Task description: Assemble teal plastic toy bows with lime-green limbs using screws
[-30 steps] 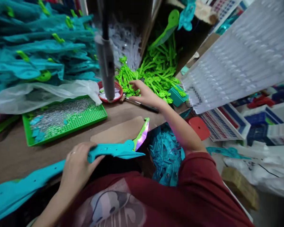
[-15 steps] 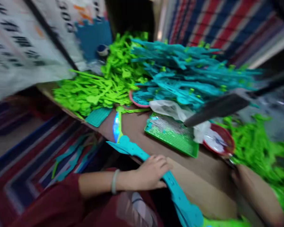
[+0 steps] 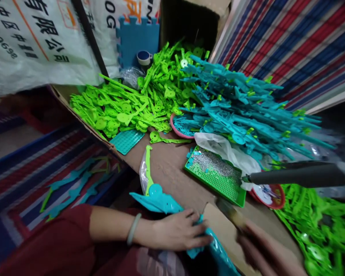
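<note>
My left hand [image 3: 179,232], with a pale bangle on the wrist, lies closed over a teal toy sword [image 3: 161,201] at the table's near edge. The sword's green and clear blade end [image 3: 146,170] points away across the brown table [image 3: 172,165]. My right hand [image 3: 264,251] is blurred at the lower right. It grips a hand tool [image 3: 228,211] whose tip points toward the sword over a cardboard sheet [image 3: 218,226].
A green tray of small screws [image 3: 215,176] and a red bowl [image 3: 268,195] sit under a hanging dark power driver [image 3: 299,174]. Piles of teal parts [image 3: 247,111] and green parts [image 3: 132,107] fill the back. A small teal tray [image 3: 126,141] lies at the left edge.
The view has swung left across the table. My left hand has slid along the sword, whose blade light has gone out. My right hand has left the green pile and come near, holding the tool.
</note>
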{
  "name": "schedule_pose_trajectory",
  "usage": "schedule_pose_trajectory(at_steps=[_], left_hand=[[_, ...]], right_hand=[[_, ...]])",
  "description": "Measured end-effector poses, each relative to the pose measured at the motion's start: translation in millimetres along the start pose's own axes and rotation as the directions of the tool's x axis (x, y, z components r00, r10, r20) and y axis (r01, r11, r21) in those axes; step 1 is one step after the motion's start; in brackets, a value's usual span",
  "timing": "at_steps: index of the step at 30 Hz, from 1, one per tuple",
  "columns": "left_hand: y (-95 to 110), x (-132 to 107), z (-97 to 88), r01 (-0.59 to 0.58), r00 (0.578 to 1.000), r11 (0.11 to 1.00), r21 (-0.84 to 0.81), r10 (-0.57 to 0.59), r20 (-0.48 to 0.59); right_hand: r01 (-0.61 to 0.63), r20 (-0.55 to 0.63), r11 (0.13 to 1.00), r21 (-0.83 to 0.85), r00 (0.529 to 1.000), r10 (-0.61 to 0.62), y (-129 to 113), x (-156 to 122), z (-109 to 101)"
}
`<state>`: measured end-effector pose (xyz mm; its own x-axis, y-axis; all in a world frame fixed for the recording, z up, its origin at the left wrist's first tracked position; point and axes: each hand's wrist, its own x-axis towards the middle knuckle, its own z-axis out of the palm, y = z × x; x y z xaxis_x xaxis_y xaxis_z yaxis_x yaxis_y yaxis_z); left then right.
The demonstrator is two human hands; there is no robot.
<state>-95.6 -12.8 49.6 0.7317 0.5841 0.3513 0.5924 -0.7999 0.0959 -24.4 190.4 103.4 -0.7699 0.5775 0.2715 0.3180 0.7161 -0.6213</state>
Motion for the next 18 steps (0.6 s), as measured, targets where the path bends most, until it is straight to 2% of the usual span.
schedule_pose_trajectory(at_steps=[4,7,11,13,16,18], left_hand=[[15,6,6.1,-0.004,0.998,1.000,0.007,0.004,-0.059],[17,8,8.1,0.036,0.995,0.999,0.026,-0.033,-0.098],[13,8,13.3,0.028,0.987,0.999,0.022,-0.024,-0.160],[11,8,16.7,0.025,0.982,1.000,0.008,-0.023,-0.187],[8,8,19.4,0.018,0.978,1.000,-0.014,-0.021,-0.209],[6,9,18.6,0.007,0.977,0.999,-0.032,-0.014,-0.212]], right_hand=[[-0.002,0.024,0.999,0.043,1.000,0.001,-29,2,28],[-0.012,0.055,0.998,0.066,0.998,0.008,-45,14,55],[-0.103,0.194,0.992,0.066,0.977,0.088,-56,25,80],[-0.122,0.212,0.989,0.083,0.972,0.102,-58,23,82],[-0.109,0.087,0.986,0.125,0.991,0.099,-59,8,75],[-0.099,0.135,0.990,0.104,0.987,0.085,-59,-3,67]])
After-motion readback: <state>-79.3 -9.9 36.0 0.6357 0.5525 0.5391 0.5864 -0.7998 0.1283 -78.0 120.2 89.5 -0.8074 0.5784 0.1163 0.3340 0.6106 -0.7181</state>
